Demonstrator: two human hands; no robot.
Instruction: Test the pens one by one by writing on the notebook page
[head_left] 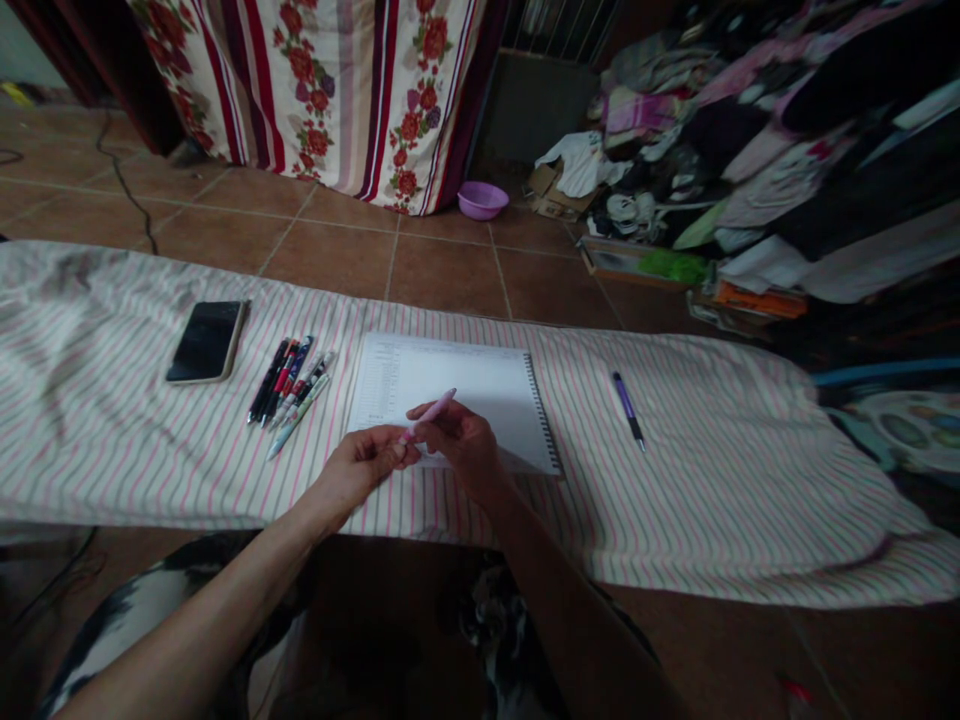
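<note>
Got a pink pen (437, 407) pinched at its nearer end by narrow left hand (373, 462) fingers, with the right hand (459, 445) closed around the barrel. Holding it over the near part of a spiral notebook (484, 375), laid flat on a striped cloth (720, 480). Can also see a purple pen (626, 405) lying off to the right, plus a bunch of pens (289, 372) left of the notebook and a phone (204, 342) beyond those. Past that, spotting tiled floor (442, 265), then a purple bowl (482, 201) beside a flowered curtain (337, 90).
</note>
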